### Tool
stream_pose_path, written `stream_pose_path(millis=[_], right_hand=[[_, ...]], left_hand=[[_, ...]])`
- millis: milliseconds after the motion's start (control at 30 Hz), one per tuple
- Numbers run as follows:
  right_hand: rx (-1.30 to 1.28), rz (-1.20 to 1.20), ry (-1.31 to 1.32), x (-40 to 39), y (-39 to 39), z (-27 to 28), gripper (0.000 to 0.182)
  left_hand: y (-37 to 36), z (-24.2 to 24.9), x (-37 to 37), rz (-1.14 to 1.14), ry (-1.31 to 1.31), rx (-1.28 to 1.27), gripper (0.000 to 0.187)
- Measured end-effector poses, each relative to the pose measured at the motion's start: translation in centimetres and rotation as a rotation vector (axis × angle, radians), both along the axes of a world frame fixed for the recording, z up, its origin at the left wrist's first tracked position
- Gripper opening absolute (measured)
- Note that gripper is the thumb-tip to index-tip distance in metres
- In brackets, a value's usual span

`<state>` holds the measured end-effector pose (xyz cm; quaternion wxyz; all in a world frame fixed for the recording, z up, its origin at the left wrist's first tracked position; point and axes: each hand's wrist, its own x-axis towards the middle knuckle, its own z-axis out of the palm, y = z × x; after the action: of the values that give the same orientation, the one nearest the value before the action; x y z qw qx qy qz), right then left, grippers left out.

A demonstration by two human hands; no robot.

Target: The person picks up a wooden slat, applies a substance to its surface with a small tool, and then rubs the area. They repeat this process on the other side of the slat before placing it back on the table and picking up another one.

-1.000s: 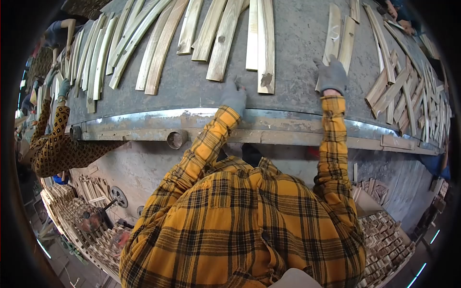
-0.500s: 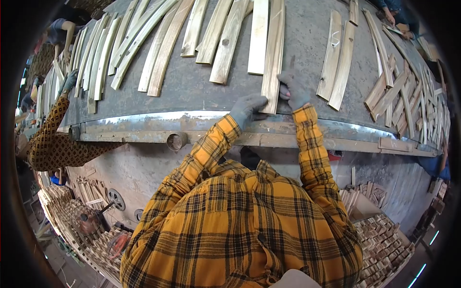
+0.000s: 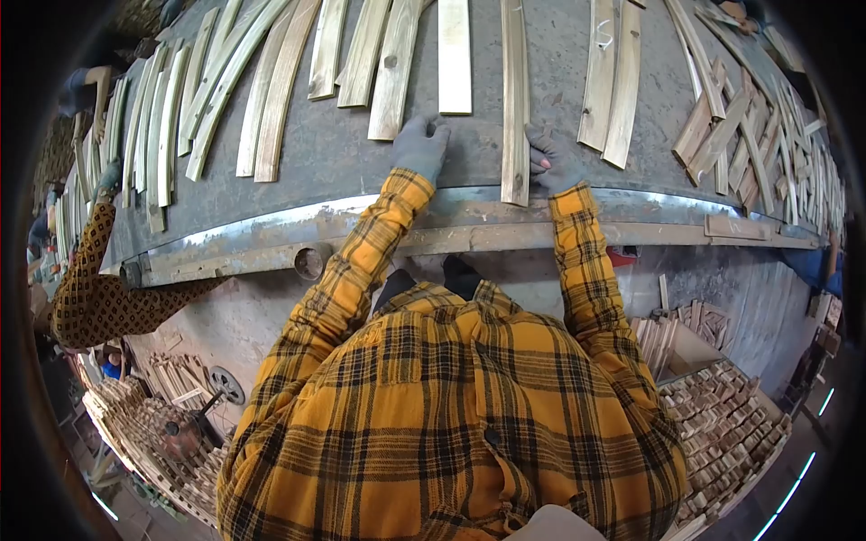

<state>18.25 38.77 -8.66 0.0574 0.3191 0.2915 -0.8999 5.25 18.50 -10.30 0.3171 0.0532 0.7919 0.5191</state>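
A long narrow wooden slat (image 3: pixel 515 99) lies on the grey table (image 3: pixel 343 158), its near end over the metal front edge. My right hand (image 3: pixel 552 159), in a grey glove, rests against the slat's right side near that end. My left hand (image 3: pixel 420 145), also gloved, lies flat on the bare table to the slat's left, just below a paler slat (image 3: pixel 455 56), holding nothing. Yellow plaid sleeves cover both arms.
Many curved wooden slats (image 3: pixel 271 90) fan across the table's left and middle. A loose heap of short slats (image 3: pixel 758 144) fills the right. Another person's patterned sleeve (image 3: pixel 99 279) reaches in at the left. Stacks of small wood pieces (image 3: pixel 722 424) sit below right.
My right hand came from the far right slats to the middle slat. The slat now lies straighter, its end over the table edge. My left hand let go and moved left onto the table.
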Motion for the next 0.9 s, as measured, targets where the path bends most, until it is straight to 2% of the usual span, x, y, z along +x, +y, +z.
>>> stream_pose_path(millis=[100, 133, 167, 200, 300, 333, 367, 400, 433, 467, 500, 567, 633, 700, 767, 867, 900], right_hand=[[0.028, -0.028, 0.061, 0.6, -0.2, 1.5, 0.024], [0.030, -0.019, 0.068, 0.6, -0.4, 2.6, 0.027], [0.029, -0.012, 0.071, 0.7, -0.9, 3.8, 0.029], [0.181, -0.020, 0.040, 0.6, -1.9, 5.5, 0.028], [0.129, -0.056, 0.094, 2.4, 1.0, 2.2, 0.025], [0.344, -0.011, 0.034, 1.6, 1.6, 4.3, 0.020], [0.437, -0.032, -0.009, 1.0, 2.1, 5.7, 0.021], [0.520, -0.037, -0.060, 0.7, 4.0, 5.6, 0.025], [0.595, -0.008, -0.069, 0.1, 5.3, 6.4, 0.035], [0.928, -0.057, -0.218, -0.7, 5.8, 6.7, 0.038], [1.454, 0.056, -0.378, -1.8, 6.1, 7.4, 0.039], [1.753, 0.195, -0.663, -3.8, 5.7, 8.1, 0.035], [1.561, 0.299, -0.443, -4.9, 3.7, 6.9, 0.035], [0.817, 0.003, -0.182, -6.2, -1.2, 3.2, 0.026], [0.241, 0.215, -0.033, -6.1, -2.8, 0.2, 0.012], [0.120, 0.104, -0.081, -5.5, -4.8, -1.2, 0.011], [0.137, 0.091, -0.073, -5.2, -5.0, -0.8, 0.013]], left_hand=[[3.1, 3.4, -1.5, -0.199, 0.539, -0.487, 0.056], [4.4, 3.5, -2.3, -0.266, 0.455, -0.540, 0.077], [5.4, 3.5, -2.5, -0.273, 0.459, -0.550, 0.080], [6.2, 3.2, -2.8, -0.280, 0.464, -0.561, 0.082], [6.8, 2.5, -3.9, -0.265, 0.389, -0.491, 0.086], [6.4, 3.1, -3.9, -0.257, 0.327, -0.477, 0.084], [5.8, 3.5, -3.5, -0.252, 0.265, -0.463, 0.083], [4.7, 3.6, -3.2, -0.252, 0.248, -0.362, 0.073], [3.5, 3.2, -2.9, -0.214, -0.082, -0.017, 0.069], [2.0, 2.5, -2.4, -0.167, -0.409, 0.332, 0.066], [0.6, 1.8, -1.7, -0.112, -0.733, 0.682, 0.063], [-1.7, 0.2, 0.5, -0.086, -1.097, 0.965, 0.062], [-2.5, 0.6, 2.6, -0.041, -1.077, 0.974, 0.065], [-3.2, 0.5, 4.0, -0.044, -1.090, 0.982, 0.064], [-3.7, 1.6, 4.7, -0.046, -1.051, 0.866, 0.063], [-3.6, 1.9, 5.3, -0.082, -0.899, 0.784, 0.065], [-3.6, 1.9, 5.7, -0.124, -0.744, 0.692, 0.065]])
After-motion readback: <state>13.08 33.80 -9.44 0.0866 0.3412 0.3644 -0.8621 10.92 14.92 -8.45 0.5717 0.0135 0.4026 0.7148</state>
